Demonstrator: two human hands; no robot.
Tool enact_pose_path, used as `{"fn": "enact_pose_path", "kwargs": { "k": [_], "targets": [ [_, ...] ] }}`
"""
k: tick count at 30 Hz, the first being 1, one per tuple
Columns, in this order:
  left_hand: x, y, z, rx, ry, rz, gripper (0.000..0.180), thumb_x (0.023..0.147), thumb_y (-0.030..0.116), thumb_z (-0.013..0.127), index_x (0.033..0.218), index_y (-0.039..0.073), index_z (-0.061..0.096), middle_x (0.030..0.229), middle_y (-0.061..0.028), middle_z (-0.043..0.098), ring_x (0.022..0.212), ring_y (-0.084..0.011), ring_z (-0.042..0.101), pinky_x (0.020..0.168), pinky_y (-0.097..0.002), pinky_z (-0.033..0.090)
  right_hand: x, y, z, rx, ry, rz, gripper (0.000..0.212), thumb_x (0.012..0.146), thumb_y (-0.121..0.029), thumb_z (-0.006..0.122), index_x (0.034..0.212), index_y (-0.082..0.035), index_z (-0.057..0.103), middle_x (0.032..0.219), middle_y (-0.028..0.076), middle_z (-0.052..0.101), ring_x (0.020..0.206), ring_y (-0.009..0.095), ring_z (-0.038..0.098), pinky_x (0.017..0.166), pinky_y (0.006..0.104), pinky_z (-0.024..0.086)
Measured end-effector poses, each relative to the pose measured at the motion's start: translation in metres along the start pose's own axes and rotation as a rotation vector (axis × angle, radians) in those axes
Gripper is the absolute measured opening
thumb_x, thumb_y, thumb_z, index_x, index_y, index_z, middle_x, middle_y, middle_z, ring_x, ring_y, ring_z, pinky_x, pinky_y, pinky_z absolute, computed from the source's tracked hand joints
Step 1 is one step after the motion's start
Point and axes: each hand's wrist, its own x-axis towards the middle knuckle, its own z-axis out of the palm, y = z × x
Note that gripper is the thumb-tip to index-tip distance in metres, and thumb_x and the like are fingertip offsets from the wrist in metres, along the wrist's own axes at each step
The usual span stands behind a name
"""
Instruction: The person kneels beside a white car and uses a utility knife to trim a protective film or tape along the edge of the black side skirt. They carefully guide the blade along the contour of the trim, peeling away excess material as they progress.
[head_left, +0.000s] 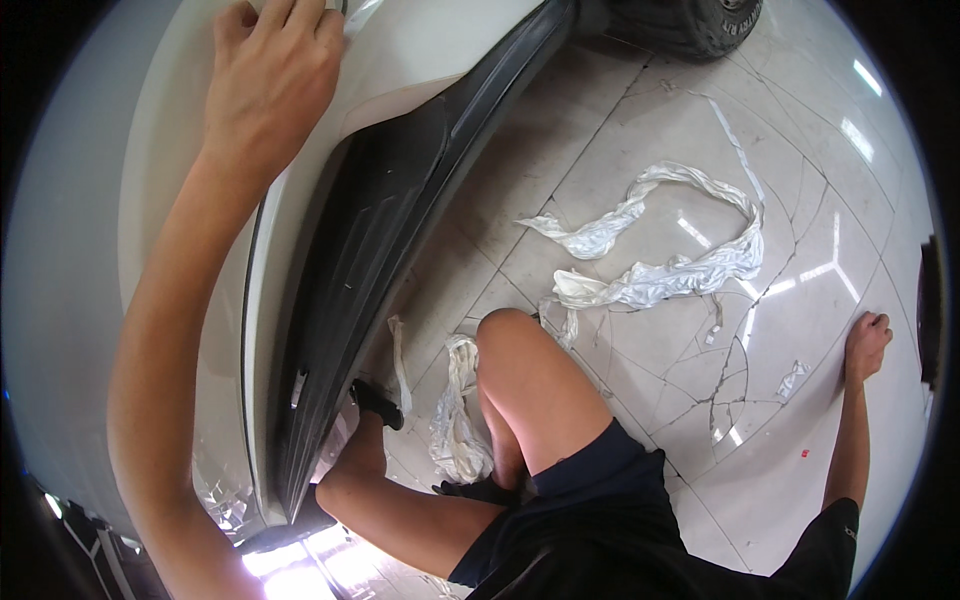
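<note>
Hands (275, 90) apart, car (425, 45), black step (365, 230), crumpled film (690, 281)

On the pale tiled floor (850, 230), a twisted strip of white sheeting (695, 283) lies right of the long black plastic side step (370, 230), left of which stands the white painted car body (430, 50), a round black tyre (700, 30) past the step's far end.

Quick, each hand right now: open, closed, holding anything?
Left hand: over the glossy white car panel, fingertips out of frame; grip cannot be told.
Right hand: curled closed, nothing visible in it.
</note>
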Motion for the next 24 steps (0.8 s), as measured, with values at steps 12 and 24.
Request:
{"fn": "enact_pose_path", "kwargs": {
  "k": [12,24],
  "targets": [
    [-0.008,-0.002,0.008,0.049,0.049,0.080,0.012,0.089,0.010,0.059,0.095,0.004,0.067,0.104,-0.0158,0.060,0.107,-0.0311,0.054,0.100,-0.0499,0.037,0.002,-0.001,0.003,-0.012,-0.025,0.019,0.048,0.100,-0.045,0.037,0.132,-0.015,0.058,0.131,0.019,0.059,0.110,0.046,0.065,0.093,0.0545,0.051],
    [-0.010,-0.005,0.005,0.072,-0.023,0.104,0.014,0.090,0.011,0.059,0.099,0.004,0.067,0.110,-0.0162,0.061,0.110,-0.0307,0.054,0.101,-0.0481,0.039,0.004,0.000,0.003,-0.039,-0.061,0.016,0.050,0.099,-0.045,0.036,0.134,-0.015,0.057,0.132,0.019,0.058,0.110,0.045,0.065,0.093,0.0549,0.051]
  ]
}}
